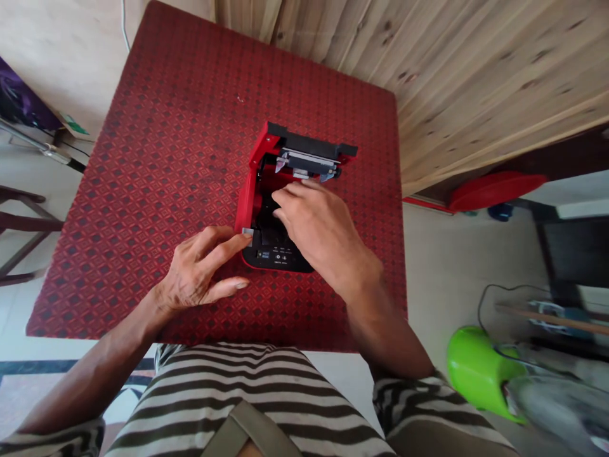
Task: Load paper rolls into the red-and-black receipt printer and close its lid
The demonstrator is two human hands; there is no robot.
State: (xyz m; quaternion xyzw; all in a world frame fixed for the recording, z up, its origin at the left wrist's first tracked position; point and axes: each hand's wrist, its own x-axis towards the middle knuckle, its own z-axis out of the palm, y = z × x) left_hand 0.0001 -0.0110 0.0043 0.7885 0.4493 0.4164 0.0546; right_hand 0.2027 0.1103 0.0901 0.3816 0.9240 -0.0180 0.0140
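Note:
A red and black label printer (245,200) sits on the table with its lid (316,146) raised. Under the lid a metal strip and a dark roller (311,164) show. My left hand (197,266) is at the printer's front left corner, its index fingertip on a small grey latch (248,236) and its thumb spread away. Over the printer's dark inside, my right hand (318,222) reaches in from the right, fingers partly bent and slightly apart, with nothing visible between them. That hand covers much of the compartment. Small buttons and lights mark the black front panel (280,257).
The printer stands on a table with a red patterned cloth (157,158). A wooden plank wall (457,70) runs along the far and right side. On the floor at right lies a bright green bin (478,374). A dark wooden stool (26,222) is at left.

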